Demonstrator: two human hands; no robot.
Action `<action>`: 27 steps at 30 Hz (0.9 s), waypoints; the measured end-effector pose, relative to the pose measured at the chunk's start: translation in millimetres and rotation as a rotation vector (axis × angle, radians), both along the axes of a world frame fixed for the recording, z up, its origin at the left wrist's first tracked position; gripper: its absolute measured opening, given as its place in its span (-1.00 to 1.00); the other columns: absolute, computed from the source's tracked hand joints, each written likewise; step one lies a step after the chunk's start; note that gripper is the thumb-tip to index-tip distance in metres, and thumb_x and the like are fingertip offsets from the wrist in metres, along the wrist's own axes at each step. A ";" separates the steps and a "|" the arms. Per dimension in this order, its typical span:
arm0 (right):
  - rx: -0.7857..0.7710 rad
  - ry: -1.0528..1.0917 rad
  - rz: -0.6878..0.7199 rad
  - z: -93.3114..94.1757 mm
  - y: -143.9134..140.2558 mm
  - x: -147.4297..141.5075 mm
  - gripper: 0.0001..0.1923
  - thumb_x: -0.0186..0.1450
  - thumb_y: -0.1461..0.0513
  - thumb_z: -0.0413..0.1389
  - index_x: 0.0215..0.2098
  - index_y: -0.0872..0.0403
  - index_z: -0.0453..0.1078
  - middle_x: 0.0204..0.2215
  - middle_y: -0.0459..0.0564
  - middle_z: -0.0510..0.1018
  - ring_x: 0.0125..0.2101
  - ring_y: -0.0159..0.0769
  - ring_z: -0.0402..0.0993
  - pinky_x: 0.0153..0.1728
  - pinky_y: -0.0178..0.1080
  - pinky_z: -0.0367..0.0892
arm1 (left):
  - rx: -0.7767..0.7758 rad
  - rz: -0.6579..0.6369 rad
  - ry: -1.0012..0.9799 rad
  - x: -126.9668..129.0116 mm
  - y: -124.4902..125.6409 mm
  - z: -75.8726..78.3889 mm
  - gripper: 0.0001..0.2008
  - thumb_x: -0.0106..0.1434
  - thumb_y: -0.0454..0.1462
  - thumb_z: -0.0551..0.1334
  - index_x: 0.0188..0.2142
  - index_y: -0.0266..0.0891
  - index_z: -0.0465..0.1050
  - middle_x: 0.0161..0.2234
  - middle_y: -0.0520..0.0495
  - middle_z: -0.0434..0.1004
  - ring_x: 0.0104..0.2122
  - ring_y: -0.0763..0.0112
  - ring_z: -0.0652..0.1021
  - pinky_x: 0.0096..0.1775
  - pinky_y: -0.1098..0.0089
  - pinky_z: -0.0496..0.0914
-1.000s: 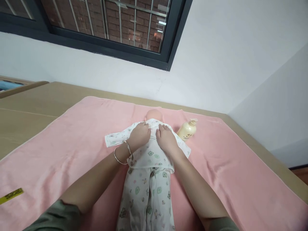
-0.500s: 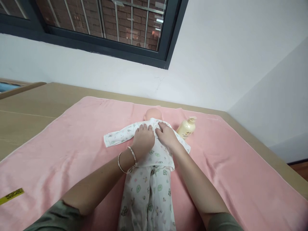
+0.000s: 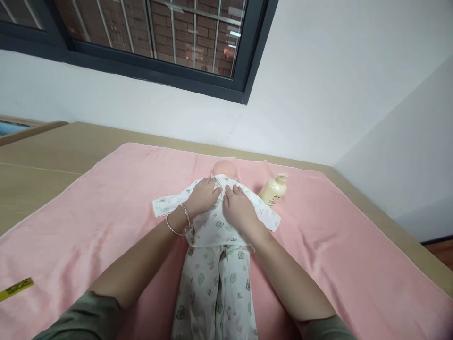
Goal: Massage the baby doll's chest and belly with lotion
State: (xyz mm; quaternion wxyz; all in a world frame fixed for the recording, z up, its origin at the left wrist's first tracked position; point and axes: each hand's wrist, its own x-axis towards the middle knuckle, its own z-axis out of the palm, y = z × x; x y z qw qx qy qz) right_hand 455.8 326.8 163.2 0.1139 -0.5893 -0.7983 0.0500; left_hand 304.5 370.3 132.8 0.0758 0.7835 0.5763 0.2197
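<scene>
I saw the left hand (image 3: 202,195) and right hand (image 3: 240,208) lying palm-down, loosely unclenched, on the patterned shirt (image 3: 218,227) of a doll (image 3: 224,169) at the frame's centre. The doll lay on a pink blanket (image 3: 134,177), a pump bottle (image 3: 274,191) just beside its sleeve (image 3: 270,217), right of centre.

Cloth shirt (image 3: 216,232), seemingly matt

Soft, diffuse, moderately bright light. White glare strips (image 3: 234,34) on barred window (image 3: 155,71), beyond right hand (image 3: 241,210). Soft shadows on pink blanket (image 3: 354,245), nearer than left hand (image 3: 202,196). Wide-angle stretch toward edges; lower-right corner darkened.
</scene>
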 end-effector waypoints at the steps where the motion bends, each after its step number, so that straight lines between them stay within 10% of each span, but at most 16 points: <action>1: -0.012 0.030 0.005 -0.7 2.3 1.8 -0.47 0.52 0.24 -0.13 0.38 0.31 0.17 0.30 0.36 0.26 0.35 0.06 0.10 0.33 -0.04 0.03 | 0.008 -0.019 0.011 -0.3 -0.5 -0.5 -0.53 0.46 -0.17 -0.07 0.18 -0.43 0.33 0.12 -0.38 0.49 0.17 0.07 0.45 0.21 0.10 0.28; 7: -0.087 0.162 -0.039 -7.7 27.3 20.2 -0.40 0.54 0.12 -0.13 0.42 0.31 0.07 0.39 0.33 0.09 0.40 0.05 -0.07 0.36 -0.02 -0.05 | 0.024 -0.059 0.042 -0.6 -10.4 6.1 -0.50 0.45 -0.15 -0.04 0.20 -0.45 0.32 0.17 -0.47 0.44 0.22 0.00 0.41 0.21 0.04 0.26; 14: -0.017 0.144 -0.038 10.3 17.0 23.7 -0.62 0.50 0.16 -0.07 0.07 0.19 0.47 0.19 0.28 0.40 0.30 0.02 0.17 0.27 -0.04 0.12 | -0.101 -0.044 0.012 -8.7 -8.1 17.7 -0.57 0.42 -0.21 -0.04 0.09 -0.39 0.41 0.13 -0.41 0.48 0.17 0.04 0.46 0.17 0.12 0.32; 27: 0.072 0.223 0.122 -8.9 12.3 6.5 -0.43 0.52 0.12 -0.09 0.42 0.19 0.11 0.43 0.20 0.01 0.44 -0.09 -0.19 0.40 0.00 -0.15 | -0.098 0.114 -0.117 -29.4 -6.1 35.0 -0.47 0.35 -0.24 -0.02 0.24 -0.39 0.34 0.35 -0.38 0.21 0.37 0.00 0.24 0.28 0.11 0.25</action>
